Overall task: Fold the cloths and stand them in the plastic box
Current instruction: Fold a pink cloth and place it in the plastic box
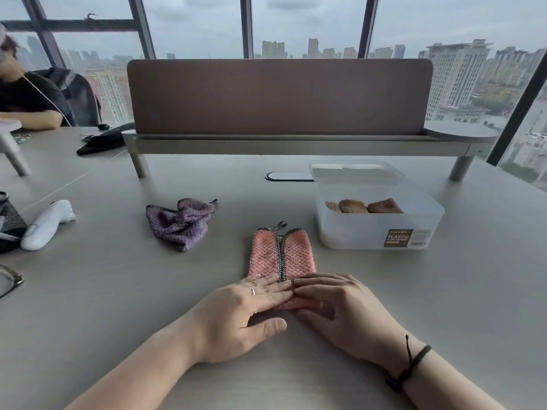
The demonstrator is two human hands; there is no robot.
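Pink cloth (281, 255) lies folded lengthwise; I see left hand (236, 315) and right hand (340, 309) press its near end flat-fingered, probably to fold toward the box (376, 232).

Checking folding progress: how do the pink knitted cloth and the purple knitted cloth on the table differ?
The pink knitted cloth lies flat, its two sides folded in to meet along the middle; the purple knitted cloth is a crumpled heap. The left hand and right hand rest on the pink one's near end; nothing touches the purple one. The pink lies nearer the translucent plastic box. Both have dark speckled edging.
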